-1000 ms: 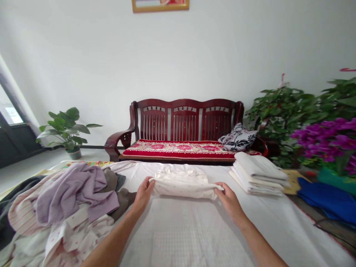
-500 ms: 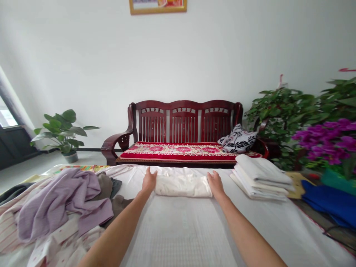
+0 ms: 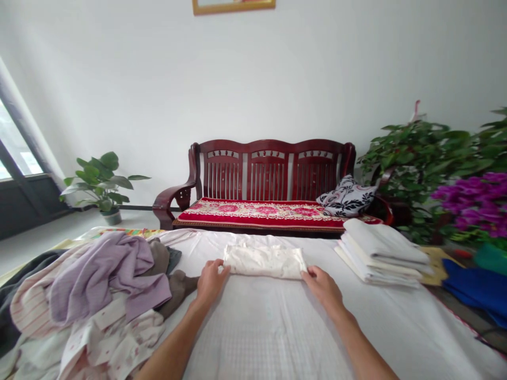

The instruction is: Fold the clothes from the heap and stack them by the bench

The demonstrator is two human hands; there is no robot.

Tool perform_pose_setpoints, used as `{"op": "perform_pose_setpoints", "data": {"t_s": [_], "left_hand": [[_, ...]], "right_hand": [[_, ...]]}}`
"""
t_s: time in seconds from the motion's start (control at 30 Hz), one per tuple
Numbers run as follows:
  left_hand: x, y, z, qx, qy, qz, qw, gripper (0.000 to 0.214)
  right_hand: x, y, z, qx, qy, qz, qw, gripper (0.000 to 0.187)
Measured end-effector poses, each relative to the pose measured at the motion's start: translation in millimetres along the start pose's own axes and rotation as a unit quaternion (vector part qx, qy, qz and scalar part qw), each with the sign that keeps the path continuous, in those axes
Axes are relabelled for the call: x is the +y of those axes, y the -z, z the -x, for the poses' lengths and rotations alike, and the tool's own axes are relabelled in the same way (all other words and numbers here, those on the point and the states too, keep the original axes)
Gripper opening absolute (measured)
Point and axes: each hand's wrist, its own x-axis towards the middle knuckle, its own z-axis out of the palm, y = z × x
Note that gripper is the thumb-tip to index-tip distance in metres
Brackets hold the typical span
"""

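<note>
A folded white garment [image 3: 263, 262] with faint small marks lies as a narrow band across the white sheet [image 3: 253, 322] in front of me. My left hand [image 3: 213, 281] pinches its near left corner between thumb and fingers. At the near right corner, my right hand [image 3: 324, 287] grips the cloth the same way. Parts of the fingers are hidden behind the hands. What kind of garment it is cannot be made out in its folded form.
Left of my arm lies a loose heap of clothes [image 3: 99, 279], lilac, striped and brown. A stack of folded white cloths [image 3: 382, 256] stands to the right, near blue fabric [image 3: 473, 287]. Behind are a wooden bench [image 3: 265, 182] and potted plants [image 3: 105, 177].
Both hands have moved from the garment's side ends toward me, onto its near corners. The garment stays in about the same place. The view has shifted slightly left.
</note>
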Motion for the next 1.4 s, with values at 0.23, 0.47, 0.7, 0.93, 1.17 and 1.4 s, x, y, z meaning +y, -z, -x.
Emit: {"op": "perform_pose_setpoints", "data": {"t_s": [0.23,0.47,0.7,0.93,1.17,1.4], "left_hand": [[2,7.0,0,0.021,-0.038,-0.104,0.994,0.041],[23,3.8,6,0.118,-0.108,-0.126,0.979,0.033],[61,-19.8,-9,-0.037,-0.302,-0.115,0.946,0.04],[47,-37.4,-24,-0.079,-0.283,-0.24,0.925,0.056],[33,-24.8,-37,-0.099,-0.095,-0.125,0.983,0.056],[34,-15.7,-45,-0.067,0.069,0.018,0.995,0.072]], "right_hand": [[16,6,-9,-0.009,0.024,0.007,1.0,0.029],[-2,14,-7,0.095,0.109,0.073,0.987,0.031],[-57,-31,6,0.016,0.316,0.167,0.934,0.045],[-48,-57,1,-0.085,0.264,0.272,0.921,0.061],[-40,-48,-8,-0.04,0.224,0.297,0.927,0.058],[-73,-54,3,-0.045,0.279,0.244,0.928,0.057]]}}
